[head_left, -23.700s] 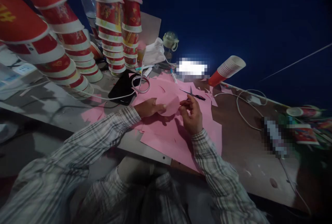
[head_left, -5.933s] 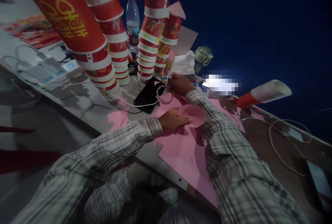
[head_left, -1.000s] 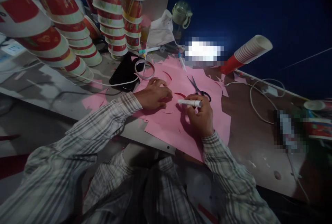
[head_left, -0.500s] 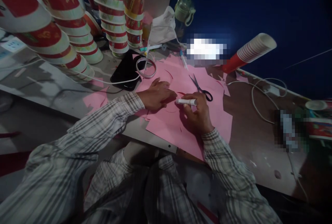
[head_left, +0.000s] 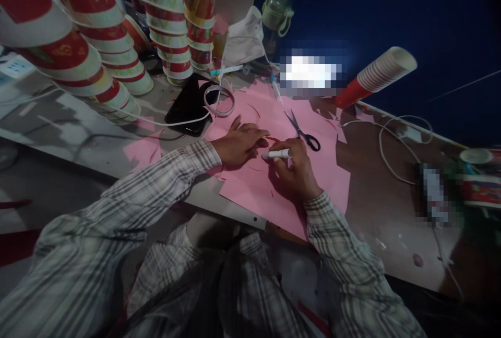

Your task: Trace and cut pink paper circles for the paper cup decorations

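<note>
Pink paper sheets [head_left: 250, 188] lie overlapped on the table in front of me, with curved lines or cuts on them. My left hand [head_left: 239, 147] rests on the paper, fingers spread and holding nothing. In my right hand [head_left: 299, 168] is a white marker [head_left: 279, 154], gripped between thumb and fingers. It lies nearly level, its tip end towards my left fingers; whether the tip touches the paper I cannot tell. Black-handled scissors [head_left: 304, 132] lie on the paper just beyond my right hand.
Tall stacks of red-and-white paper cups [head_left: 172, 40] stand at the left. A black phone [head_left: 188, 103] and a roll of tape [head_left: 206, 102] lie beyond my left hand. Another marker [head_left: 276, 88], a leaning cup stack [head_left: 371, 80] and a white cable [head_left: 385, 153] are farther off.
My left fingers have shifted slightly right and spread more. My right hand has moved the marker a little to the left. The scissors stay where they lay.
</note>
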A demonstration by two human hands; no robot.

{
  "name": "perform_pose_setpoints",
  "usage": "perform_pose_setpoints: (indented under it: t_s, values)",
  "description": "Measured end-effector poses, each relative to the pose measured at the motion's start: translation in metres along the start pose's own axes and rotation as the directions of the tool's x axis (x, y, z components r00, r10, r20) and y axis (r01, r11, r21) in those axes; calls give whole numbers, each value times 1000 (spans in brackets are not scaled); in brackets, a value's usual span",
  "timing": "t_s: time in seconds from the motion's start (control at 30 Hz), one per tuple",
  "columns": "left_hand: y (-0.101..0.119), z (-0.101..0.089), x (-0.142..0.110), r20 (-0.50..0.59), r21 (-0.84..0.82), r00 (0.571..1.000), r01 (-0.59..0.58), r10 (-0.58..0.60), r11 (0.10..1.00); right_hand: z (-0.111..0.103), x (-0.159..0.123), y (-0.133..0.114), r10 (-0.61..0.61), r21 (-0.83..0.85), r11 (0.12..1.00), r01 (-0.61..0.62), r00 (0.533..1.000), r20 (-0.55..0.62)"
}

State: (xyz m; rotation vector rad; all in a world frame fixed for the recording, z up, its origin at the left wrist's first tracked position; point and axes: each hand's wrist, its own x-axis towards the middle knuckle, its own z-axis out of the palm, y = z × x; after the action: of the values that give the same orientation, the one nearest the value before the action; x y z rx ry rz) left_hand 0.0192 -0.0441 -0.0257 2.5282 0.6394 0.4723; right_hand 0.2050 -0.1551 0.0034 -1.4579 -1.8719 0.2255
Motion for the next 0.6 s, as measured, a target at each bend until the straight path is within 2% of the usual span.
perform_pose_setpoints:
  t_s: [0.13, 0.27, 0.4, 0.5, 0.6]
  values:
    - [6, -2, 0, 22, 20, 1000, -16, 15, 1000, 1, 1, 0, -18, -2, 1000, 19, 1000, 7]
    - [13, -9, -2, 96, 57, 995, 6, -12, 998, -1, 1, -3, -26, 1, 1000, 26, 999, 32]
    - [14, -12, -3, 118, 69, 993, 10, -18, 998, -8, 0, -5, -16, 41, 999, 12, 994, 105]
    - [12, -10, -4, 105, 65, 994, 5, -12, 998, -15, -2, -1, 64, 165, 982, -88, 988, 144]
    - [11, -8, -4, 93, 50, 996, -4, -1, 999, -18, -3, 3, 222, 368, 904, -217, 975, 29]
